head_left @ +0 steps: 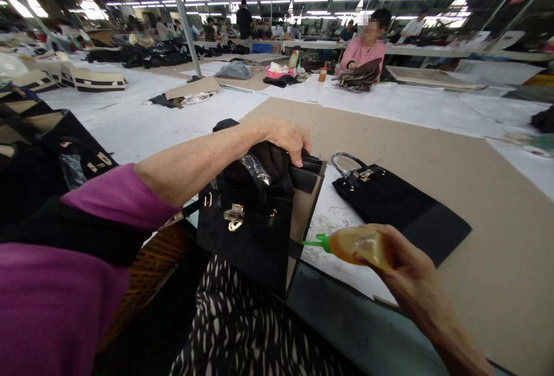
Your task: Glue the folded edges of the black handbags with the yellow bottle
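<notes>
A black handbag (255, 243) with a gold clasp stands at the table's near edge, its tan inner side facing right. My left hand (288, 136) reaches across the top and grips the bag's upper right edge; some of its fingers are hidden. In my right hand (400, 254) is a squeeze bottle (357, 246) of amber liquid, tipped sideways. Its green nozzle points left and meets or nearly meets the lower part of the bag's open side. To the right lies a flat black bag panel (398, 203) with a handle and gold fittings.
More black bags (47, 145) crowd the left. Brown board (489, 237) covers the right of the table. Across it, a person in pink (363, 52) handles dark pieces, near another glue-like bottle (322, 73). A woven basket (147, 278) sits below the table edge.
</notes>
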`<state>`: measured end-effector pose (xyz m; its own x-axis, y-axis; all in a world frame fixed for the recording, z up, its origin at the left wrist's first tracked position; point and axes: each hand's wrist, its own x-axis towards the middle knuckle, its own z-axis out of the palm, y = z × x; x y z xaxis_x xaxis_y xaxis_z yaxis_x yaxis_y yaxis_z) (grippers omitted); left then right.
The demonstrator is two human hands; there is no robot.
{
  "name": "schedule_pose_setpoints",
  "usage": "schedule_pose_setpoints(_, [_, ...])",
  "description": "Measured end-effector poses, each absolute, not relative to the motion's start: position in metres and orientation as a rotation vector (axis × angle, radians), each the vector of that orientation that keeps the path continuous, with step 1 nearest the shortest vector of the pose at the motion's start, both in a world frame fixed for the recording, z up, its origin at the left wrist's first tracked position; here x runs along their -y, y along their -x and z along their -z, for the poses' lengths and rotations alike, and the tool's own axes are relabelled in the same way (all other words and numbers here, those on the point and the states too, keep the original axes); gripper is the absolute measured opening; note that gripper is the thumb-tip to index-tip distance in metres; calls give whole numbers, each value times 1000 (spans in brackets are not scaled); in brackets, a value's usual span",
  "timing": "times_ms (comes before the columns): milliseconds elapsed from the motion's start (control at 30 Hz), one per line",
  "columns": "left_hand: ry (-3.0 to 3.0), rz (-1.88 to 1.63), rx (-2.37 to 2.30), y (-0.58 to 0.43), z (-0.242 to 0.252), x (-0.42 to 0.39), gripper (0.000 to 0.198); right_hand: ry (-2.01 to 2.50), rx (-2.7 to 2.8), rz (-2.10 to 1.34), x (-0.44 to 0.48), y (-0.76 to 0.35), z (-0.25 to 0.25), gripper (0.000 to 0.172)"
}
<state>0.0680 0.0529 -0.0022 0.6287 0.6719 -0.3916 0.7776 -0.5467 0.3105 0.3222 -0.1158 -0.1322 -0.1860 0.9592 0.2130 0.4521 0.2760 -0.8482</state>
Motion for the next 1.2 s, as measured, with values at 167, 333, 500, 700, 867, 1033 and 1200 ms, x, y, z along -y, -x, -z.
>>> schedule_pose_setpoints(167, [-2393, 397, -1175, -71, 0, -45, 32, 1275, 1748, -945, 120, -320, 135, 31])
schedule_pose_setpoints(333, [-2406, 404, -1231, -70, -2, -43, 37, 1304, 1726, -1073, 125, -321, 140, 28])
schedule_pose_setpoints(500, [-2416, 401, -1225, -67, -11, -37, 36, 1276, 1620, -1253, 128, -323, 147, 32])
schedule_pose_setpoints(700, [-2506, 329, -1258, -60, -52, -22, 27, 1193, 1312, -1293, 117, -325, 150, 40])
schedule_pose_setpoints(867, [-2732, 226, -1334, -58, -78, -11, 18, 1057, 1100, -1289, 100, -315, 144, 41])
schedule_pose_setpoints(1033, [-2939, 261, -1419, -55, -54, 10, 18, 1077, 1118, -1189, 81, -307, 155, 44])
schedule_pose_setpoints(1200, [-2982, 276, -1566, -46, -27, 33, 21, 1145, 1264, -1082, 73, -297, 169, 46])
